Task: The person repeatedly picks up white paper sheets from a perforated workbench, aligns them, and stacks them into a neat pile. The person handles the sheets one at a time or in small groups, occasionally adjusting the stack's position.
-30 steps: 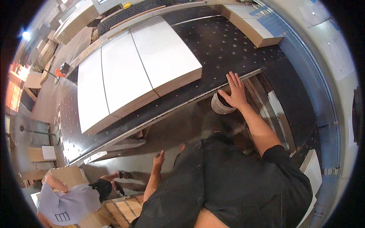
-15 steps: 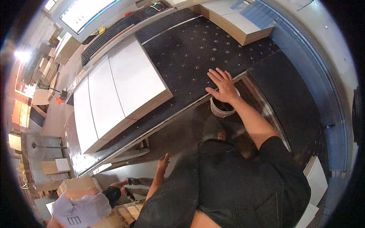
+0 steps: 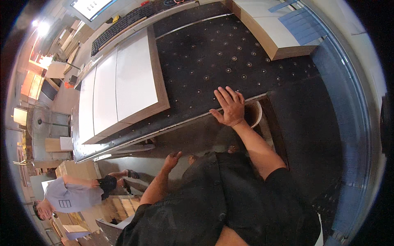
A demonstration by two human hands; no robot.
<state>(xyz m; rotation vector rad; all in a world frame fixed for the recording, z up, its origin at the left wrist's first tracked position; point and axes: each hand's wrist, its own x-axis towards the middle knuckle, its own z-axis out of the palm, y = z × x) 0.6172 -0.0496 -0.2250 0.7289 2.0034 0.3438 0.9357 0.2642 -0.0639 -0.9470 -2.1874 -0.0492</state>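
My right hand [image 3: 230, 107] is open, fingers spread and palm down, at the near edge of a black table [image 3: 197, 65] dotted with small round studs. It grips nothing. My left hand [image 3: 172, 160] hangs lower, in front of my body and off the table. Its fingers look loosely bent, with nothing visible in them. To the left of the right hand, stacked white panels [image 3: 137, 74] with brown edges lie on the table in three side-by-side sections. Partly behind the right wrist, a pale bucket [image 3: 257, 112] stands below table level.
Another stack of white-topped boards [image 3: 273, 30] sits at the far right, beside blue slats [image 3: 301, 26]. A blue rail [image 3: 355, 135] curves along the right. Beyond the table are a black keyboard [image 3: 123, 30] and a screen [image 3: 92, 7]. A person in a light shirt [image 3: 76, 194] is at lower left.
My view has turned, shifting the table and panels in the picture. My right hand remains spread at the table edge, a little nearer the panels. The other person is now more upright.
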